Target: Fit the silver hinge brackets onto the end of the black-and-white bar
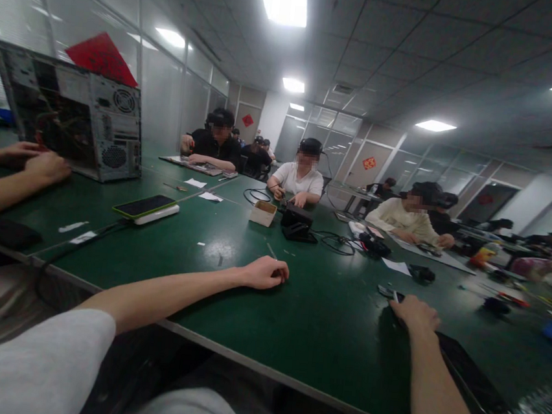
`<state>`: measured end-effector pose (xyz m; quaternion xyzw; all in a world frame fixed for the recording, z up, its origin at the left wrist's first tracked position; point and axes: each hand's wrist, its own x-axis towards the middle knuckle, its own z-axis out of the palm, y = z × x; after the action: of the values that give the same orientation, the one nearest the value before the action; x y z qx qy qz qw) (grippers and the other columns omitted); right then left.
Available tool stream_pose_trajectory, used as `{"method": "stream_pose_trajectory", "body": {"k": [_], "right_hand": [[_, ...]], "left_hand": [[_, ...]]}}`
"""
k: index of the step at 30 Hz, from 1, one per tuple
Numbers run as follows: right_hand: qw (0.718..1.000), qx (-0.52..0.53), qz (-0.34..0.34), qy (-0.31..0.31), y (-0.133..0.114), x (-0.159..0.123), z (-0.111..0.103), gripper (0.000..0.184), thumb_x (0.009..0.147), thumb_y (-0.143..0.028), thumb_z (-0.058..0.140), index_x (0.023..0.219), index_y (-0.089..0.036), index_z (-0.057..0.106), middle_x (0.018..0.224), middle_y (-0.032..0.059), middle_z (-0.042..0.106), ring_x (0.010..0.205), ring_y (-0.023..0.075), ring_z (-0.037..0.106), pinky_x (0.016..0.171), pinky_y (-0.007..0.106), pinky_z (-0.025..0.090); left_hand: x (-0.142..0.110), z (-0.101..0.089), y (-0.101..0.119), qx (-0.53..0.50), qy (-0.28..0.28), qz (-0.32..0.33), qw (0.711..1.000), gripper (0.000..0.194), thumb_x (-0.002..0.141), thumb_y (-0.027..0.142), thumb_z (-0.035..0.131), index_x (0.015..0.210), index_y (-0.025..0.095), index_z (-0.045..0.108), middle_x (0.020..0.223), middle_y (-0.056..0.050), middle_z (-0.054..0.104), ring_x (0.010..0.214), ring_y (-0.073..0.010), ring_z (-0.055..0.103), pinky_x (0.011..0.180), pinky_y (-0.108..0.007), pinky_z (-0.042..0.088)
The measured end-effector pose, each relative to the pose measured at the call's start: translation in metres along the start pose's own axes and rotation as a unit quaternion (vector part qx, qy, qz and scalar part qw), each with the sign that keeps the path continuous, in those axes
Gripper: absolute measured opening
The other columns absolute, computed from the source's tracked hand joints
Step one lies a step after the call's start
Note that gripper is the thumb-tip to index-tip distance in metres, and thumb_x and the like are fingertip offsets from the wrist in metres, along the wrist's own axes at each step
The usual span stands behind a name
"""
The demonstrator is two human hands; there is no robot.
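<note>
My left hand (264,273) rests on the green table with its fingers curled in. Whether anything is inside the curl is hidden. A thin, light strip (272,250) shows just behind its knuckles, and I cannot tell if it touches the hand. Farther right, my right hand (417,313) closes over the far end of a dark flat panel (472,372), which runs back under the wrist toward the table's near edge. Beside the thumb lies a small dark metallic piece (385,290); a small white bit shows at the fingertips.
An open computer case (116,130) stands at left, with another person's hands (46,162) at it. A phone (146,206) lies on a white block with a cable. Ahead are a small box (262,213) and a black device (296,222). Co-workers sit across the table (226,319).
</note>
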<state>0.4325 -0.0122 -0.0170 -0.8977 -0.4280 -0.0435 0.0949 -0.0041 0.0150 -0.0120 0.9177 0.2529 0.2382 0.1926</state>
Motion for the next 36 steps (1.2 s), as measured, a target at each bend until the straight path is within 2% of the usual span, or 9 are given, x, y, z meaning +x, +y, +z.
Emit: {"method": "stream_pose_trajectory", "body": {"k": [2,4,8,13,23,26,30,36], "right_hand": [[0.999,-0.006,-0.010,-0.038,-0.007,-0.007,-0.006,0.044,0.080,-0.041,0.054,0.108,-0.008,0.065,0.110,0.0232,0.063,0.106,0.0357,0.059,0.085,0.043,0.048],[0.999,0.000,-0.019,-0.041,-0.013,-0.012,-0.010,0.043,0.083,-0.040,0.051,0.109,-0.008,0.065,0.111,0.0214,0.063,0.106,0.0334,0.060,0.085,0.039,0.049],[1.000,0.014,-0.010,-0.016,-0.016,-0.015,-0.012,0.044,0.084,-0.039,0.052,0.109,-0.005,0.065,0.111,0.0227,0.064,0.103,0.0342,0.061,0.084,0.039,0.050],[1.000,0.029,0.005,0.009,-0.007,-0.007,-0.007,0.042,0.081,-0.037,0.055,0.108,-0.008,0.067,0.108,0.0211,0.066,0.102,0.0341,0.062,0.084,0.038,0.050],[0.998,0.068,-0.012,0.012,0.001,0.000,-0.006,0.042,0.077,-0.040,0.059,0.107,-0.011,0.068,0.104,0.0164,0.068,0.097,0.0303,0.063,0.081,0.034,0.050],[0.997,0.072,-0.009,0.033,0.006,0.001,-0.008,0.044,0.075,-0.041,0.061,0.108,-0.012,0.067,0.102,0.0158,0.068,0.095,0.0299,0.063,0.079,0.034,0.049],[0.995,0.053,-0.018,0.083,0.008,-0.006,-0.010,0.046,0.076,-0.040,0.061,0.114,-0.015,0.063,0.106,0.0147,0.065,0.097,0.0297,0.061,0.079,0.035,0.048],[0.994,0.022,-0.051,0.098,-0.001,-0.020,-0.011,0.041,0.078,-0.032,0.059,0.116,-0.017,0.059,0.112,0.0135,0.055,0.096,0.0272,0.060,0.080,0.036,0.047]], "left_hand": [[0.000,-0.001,0.001,0.002,0.001,-0.004,1.000,0.019,0.077,0.007,0.055,0.093,0.016,0.062,0.080,0.000,0.069,0.075,-0.0126,0.064,0.071,-0.020,0.046],[0.000,-0.001,0.002,-0.001,0.000,-0.002,1.000,0.020,0.077,0.006,0.054,0.093,0.015,0.062,0.081,0.000,0.069,0.076,-0.0125,0.064,0.072,-0.020,0.046],[0.000,-0.002,0.004,-0.012,-0.001,0.004,1.000,0.020,0.077,0.006,0.054,0.093,0.014,0.062,0.082,-0.001,0.070,0.075,-0.0125,0.064,0.072,-0.021,0.046],[-0.001,-0.003,0.005,-0.007,-0.001,0.006,1.000,0.020,0.077,0.007,0.054,0.094,0.014,0.063,0.082,-0.002,0.070,0.075,-0.0137,0.065,0.071,-0.021,0.046],[0.000,-0.001,0.002,0.001,0.005,0.013,1.000,0.020,0.077,0.006,0.054,0.093,0.014,0.062,0.081,-0.002,0.069,0.074,-0.0134,0.065,0.071,-0.021,0.047],[0.000,-0.001,0.002,0.006,0.004,0.014,1.000,0.020,0.077,0.006,0.054,0.093,0.015,0.062,0.081,-0.001,0.069,0.074,-0.0129,0.065,0.071,-0.020,0.047],[0.000,0.000,-0.001,0.014,0.003,0.020,1.000,0.021,0.077,0.006,0.053,0.094,0.015,0.062,0.081,-0.001,0.069,0.073,-0.0125,0.065,0.069,-0.020,0.047],[0.001,0.002,-0.005,0.024,0.001,0.024,0.999,0.021,0.078,0.007,0.052,0.095,0.016,0.061,0.082,0.000,0.069,0.074,-0.0124,0.065,0.069,-0.019,0.046]]}}
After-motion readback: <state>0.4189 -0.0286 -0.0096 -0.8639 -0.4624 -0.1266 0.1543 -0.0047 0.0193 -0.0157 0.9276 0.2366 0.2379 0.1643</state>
